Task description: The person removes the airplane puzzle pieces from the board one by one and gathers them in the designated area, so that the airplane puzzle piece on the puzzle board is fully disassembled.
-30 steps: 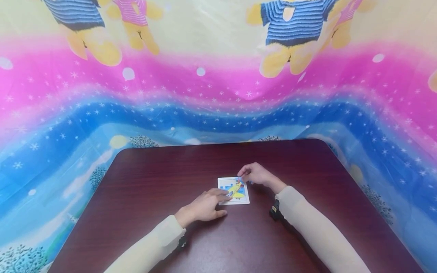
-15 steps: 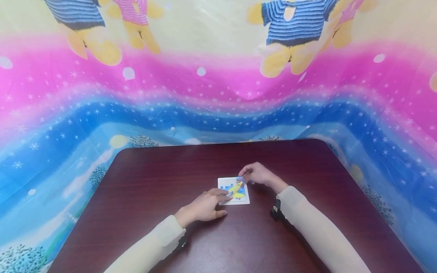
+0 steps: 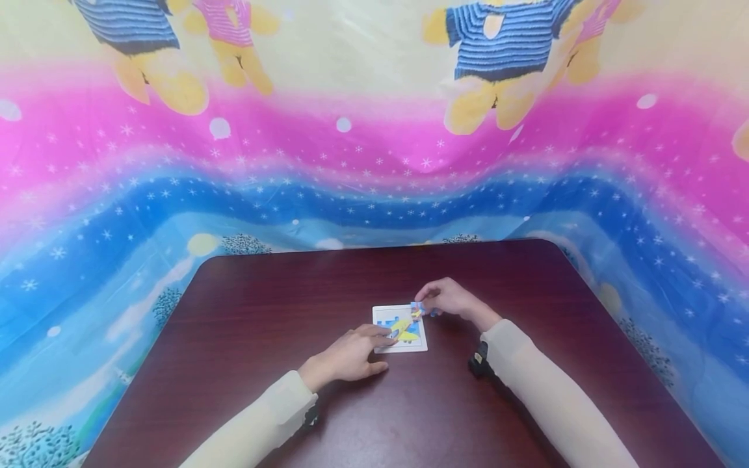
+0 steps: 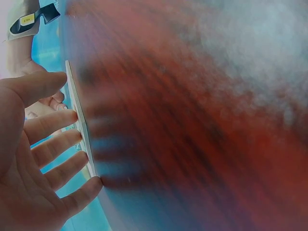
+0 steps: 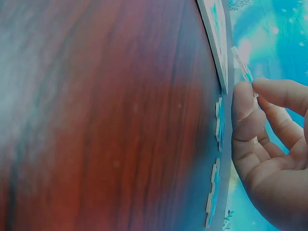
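Observation:
A white-framed jigsaw board lies flat on the dark table, its picture showing a yellow airplane on blue. The fingers of my left hand stretch over its lower left part, thumb apart on the near side. In the left wrist view those fingertips reach the edge of the board. At the board's upper right corner, my right hand pinches a small puzzle piece between thumb and index finger. The right wrist view shows this piece tilted and raised above the table. Pale inner backing shows at the board's upper left.
Two loose puzzle pieces, a nearer one and another, lie on the table beside the board in the right wrist view. The dark red-brown table has a printed curtain behind it and along both sides.
My right hand has shifted slightly right, and the pinched piece has moved with it, showing more clearly over the board's upper right corner. My left hand stays in place.

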A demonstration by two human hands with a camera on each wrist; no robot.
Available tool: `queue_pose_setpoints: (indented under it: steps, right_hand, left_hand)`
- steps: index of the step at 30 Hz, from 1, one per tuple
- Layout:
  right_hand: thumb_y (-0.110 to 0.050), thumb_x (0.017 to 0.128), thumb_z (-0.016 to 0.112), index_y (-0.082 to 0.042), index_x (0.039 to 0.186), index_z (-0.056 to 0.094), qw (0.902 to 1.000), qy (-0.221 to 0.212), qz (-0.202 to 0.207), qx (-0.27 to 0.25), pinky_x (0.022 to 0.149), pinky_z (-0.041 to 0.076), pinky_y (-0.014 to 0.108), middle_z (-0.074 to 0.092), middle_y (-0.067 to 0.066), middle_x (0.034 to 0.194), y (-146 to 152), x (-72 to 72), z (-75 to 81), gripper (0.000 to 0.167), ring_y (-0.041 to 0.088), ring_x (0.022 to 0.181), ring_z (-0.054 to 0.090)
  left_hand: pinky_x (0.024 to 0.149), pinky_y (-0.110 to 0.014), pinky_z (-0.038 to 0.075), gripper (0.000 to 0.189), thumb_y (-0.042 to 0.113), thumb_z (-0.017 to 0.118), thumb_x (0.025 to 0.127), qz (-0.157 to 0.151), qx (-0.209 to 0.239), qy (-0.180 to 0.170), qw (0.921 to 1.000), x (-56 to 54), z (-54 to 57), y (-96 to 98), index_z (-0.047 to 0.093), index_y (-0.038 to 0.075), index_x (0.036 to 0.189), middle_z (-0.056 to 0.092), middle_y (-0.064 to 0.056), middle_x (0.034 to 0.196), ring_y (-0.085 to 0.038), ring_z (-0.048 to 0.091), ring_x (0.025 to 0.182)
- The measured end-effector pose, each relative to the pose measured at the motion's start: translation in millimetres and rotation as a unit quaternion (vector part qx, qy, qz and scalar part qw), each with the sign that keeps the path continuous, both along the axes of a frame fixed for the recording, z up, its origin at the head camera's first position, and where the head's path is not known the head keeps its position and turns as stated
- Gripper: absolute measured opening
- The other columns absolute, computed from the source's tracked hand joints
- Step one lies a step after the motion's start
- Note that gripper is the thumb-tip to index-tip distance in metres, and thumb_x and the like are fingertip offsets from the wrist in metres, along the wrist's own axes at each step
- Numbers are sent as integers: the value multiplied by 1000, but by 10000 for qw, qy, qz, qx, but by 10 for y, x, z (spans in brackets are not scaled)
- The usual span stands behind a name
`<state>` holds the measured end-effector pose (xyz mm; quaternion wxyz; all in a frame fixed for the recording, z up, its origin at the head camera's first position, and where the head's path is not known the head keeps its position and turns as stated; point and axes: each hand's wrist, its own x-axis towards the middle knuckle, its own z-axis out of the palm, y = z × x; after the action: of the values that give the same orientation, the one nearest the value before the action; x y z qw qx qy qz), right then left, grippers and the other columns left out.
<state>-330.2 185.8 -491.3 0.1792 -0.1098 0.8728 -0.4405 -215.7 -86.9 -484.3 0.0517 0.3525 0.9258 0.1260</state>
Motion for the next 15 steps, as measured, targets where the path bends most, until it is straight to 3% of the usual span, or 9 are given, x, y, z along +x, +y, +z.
queue_pose_setpoints:
  steps: [15]
  right_hand:
    - [-10, 89, 68, -15, 104, 75, 10000, -5, -72, 34, 64, 54, 33, 72, 6, 90, 175, 0, 2, 17, 23, 75, 62]
  left_hand:
    - [110, -51, 44, 53, 39, 67, 93, 78, -67, -73, 9999, 24, -33, -42, 56, 26, 143, 50, 1, 152, -22, 44, 143]
